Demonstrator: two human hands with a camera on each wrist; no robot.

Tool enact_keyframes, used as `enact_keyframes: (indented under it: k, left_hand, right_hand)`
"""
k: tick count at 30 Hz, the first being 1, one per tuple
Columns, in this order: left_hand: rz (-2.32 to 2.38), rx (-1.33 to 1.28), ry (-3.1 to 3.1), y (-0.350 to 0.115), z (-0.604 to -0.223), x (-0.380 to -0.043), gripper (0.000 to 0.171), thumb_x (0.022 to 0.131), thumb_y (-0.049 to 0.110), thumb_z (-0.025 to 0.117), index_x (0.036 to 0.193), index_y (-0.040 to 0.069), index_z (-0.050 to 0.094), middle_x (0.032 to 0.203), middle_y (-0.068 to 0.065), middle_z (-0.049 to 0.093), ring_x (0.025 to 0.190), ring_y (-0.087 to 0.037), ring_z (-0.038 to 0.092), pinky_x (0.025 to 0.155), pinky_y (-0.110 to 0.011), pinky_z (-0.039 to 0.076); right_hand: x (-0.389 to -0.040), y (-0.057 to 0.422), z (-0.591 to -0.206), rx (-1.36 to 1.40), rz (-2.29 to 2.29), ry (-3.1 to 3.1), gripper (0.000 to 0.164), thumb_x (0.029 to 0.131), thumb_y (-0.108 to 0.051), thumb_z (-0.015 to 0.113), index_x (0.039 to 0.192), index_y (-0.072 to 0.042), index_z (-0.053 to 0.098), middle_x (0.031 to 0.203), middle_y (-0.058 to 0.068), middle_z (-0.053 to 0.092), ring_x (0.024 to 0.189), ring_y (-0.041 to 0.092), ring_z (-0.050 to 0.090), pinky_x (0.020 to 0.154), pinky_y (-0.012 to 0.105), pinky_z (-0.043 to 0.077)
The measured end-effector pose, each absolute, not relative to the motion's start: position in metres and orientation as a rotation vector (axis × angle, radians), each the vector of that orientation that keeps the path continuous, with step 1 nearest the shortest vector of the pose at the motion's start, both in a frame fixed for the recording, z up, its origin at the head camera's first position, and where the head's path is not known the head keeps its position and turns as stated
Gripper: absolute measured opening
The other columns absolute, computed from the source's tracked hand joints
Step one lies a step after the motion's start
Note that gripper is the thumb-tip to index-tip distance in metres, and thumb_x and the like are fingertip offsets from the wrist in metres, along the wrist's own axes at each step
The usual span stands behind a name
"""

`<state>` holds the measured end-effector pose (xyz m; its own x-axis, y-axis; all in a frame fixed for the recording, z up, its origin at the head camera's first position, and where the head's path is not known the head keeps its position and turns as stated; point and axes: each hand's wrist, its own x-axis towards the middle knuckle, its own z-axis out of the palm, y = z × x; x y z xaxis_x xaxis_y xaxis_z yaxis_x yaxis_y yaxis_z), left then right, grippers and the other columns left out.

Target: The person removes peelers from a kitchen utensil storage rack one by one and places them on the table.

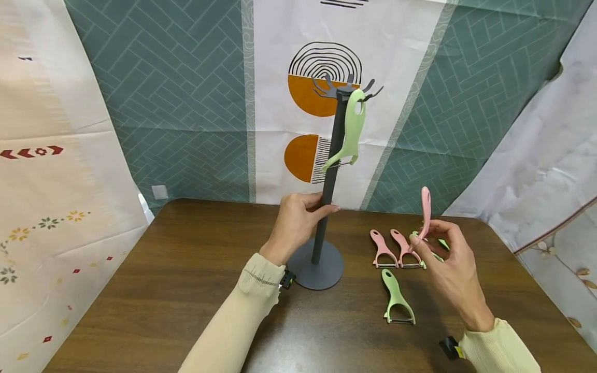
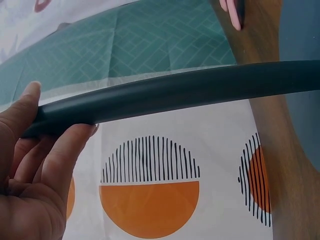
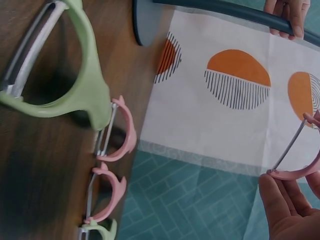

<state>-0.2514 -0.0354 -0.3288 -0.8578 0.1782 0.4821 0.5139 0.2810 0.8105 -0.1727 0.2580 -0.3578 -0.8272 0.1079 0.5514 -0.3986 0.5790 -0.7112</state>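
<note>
My left hand (image 1: 291, 228) grips the dark post (image 1: 330, 178) of an upright stand, thumb on one side and fingers on the other. A light green peeler (image 1: 355, 124) hangs by its handle hole from a hook at the stand's top, blade end down. Right of the stand, my right hand (image 1: 450, 267) holds a pink peeler (image 1: 426, 204) in the air, handle pointing up. In the right wrist view, thumb and fingers pinch this peeler's head (image 3: 300, 172) beside its blade.
Two pink peelers (image 1: 381, 246) lie side by side on the brown table (image 1: 196, 290), with a green peeler (image 1: 394, 292) in front. Another green piece (image 1: 443, 243) is partly hidden behind my right hand. The stand's round base (image 1: 317, 277) rests on the table; patterned cloth (image 1: 186, 103) hangs behind.
</note>
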Motion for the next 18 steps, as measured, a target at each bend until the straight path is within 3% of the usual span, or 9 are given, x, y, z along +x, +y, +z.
enact_keyframes:
  k: [9, 13, 18]
  left_hand:
    - [-1.594, -0.629, -2.259, -0.035, -0.328, -0.249, 0.012, 0.089, 0.025, 0.08, 0.092, 0.013, 0.08, 0.069, -0.005, 0.072, 0.047, -0.009, 0.045, 0.044, -0.022, 0.032]
    - [-1.552, -0.629, -2.254, -0.034, -0.329, -0.25, 0.013, 0.089, 0.025, 0.081, 0.093, 0.012, 0.081, 0.07, 0.001, 0.073, 0.052, -0.007, 0.046, 0.046, -0.021, 0.03]
    - [-1.518, -0.63, -2.252, -0.034, -0.329, -0.249, 0.013, 0.089, 0.024, 0.08, 0.092, 0.011, 0.081, 0.071, -0.002, 0.074, 0.056, -0.008, 0.047, 0.048, -0.021, 0.029]
  right_hand:
    - [-0.166, 0.266, -0.369, 0.21, 1.169, -2.306, 0.036, 0.094, -0.007, 0.073, 0.125, -0.003, 0.056, 0.112, -0.003, 0.061, 0.1, -0.003, 0.064, 0.086, 0.006, 0.05]
    - [-0.163, 0.27, -0.375, 0.191, 1.182, -2.316, 0.037, 0.094, -0.006, 0.073, 0.126, -0.003, 0.055, 0.111, -0.008, 0.06, 0.099, -0.004, 0.064, 0.085, 0.007, 0.051]
    - [-0.16, 0.273, -0.38, 0.169, 1.173, -2.336, 0.039, 0.092, -0.006, 0.075, 0.126, -0.004, 0.056, 0.11, -0.01, 0.061, 0.099, -0.002, 0.062, 0.086, 0.006, 0.05]
